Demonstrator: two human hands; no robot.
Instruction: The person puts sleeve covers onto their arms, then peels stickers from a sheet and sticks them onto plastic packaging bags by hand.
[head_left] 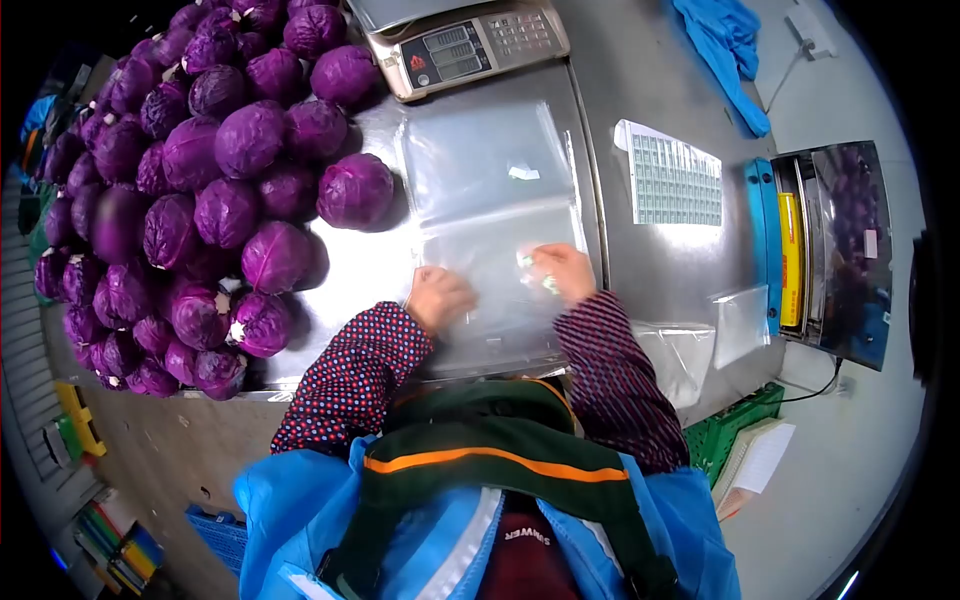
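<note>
Clear plastic bags (490, 165) lie flat on the steel table in front of me, with a small white label (523, 172) on the upper one. My left hand (440, 298) rests at the left edge of the lower bag (490, 250); its fingers are bent and smeared by motion. Over the right side of that bag, my right hand (563, 273) has its fingers pinched together. Small green-and-white stickers (548, 284) show at its fingertips. To the right lies a printed sheet of labels (672, 178) in a grid.
A large pile of red cabbages (250, 140) covers the left of the table. A digital scale (470, 50) stands at the back. On the right are a blue-framed machine (764, 245), more clear bags (675, 355) and a blue cloth (722, 50).
</note>
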